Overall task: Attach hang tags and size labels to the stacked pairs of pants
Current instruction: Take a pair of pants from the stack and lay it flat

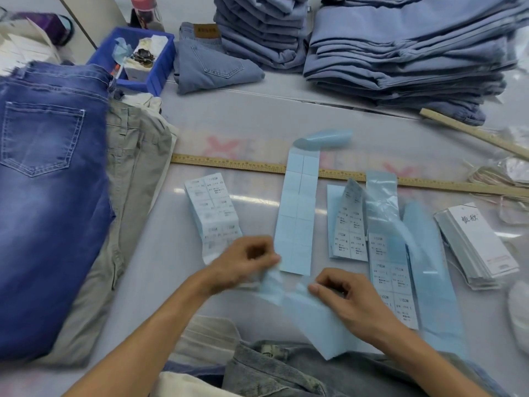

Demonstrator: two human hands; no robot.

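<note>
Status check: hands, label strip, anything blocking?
Left hand and right hand both pinching the pale blue label backing strip. Printed size label sheets alongside. Nothing blocking.

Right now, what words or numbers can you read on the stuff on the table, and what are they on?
"1103#": on the white printed size-label sheets lying right of the hands; the smaller lines beneath are too blurred to read.
Two large characters on the white card hang tags: too blurred to read.
Brown leather patch on the folded light-blue jeans: unreadable.
Long wooden ruler: its numbers are too small.
</note>
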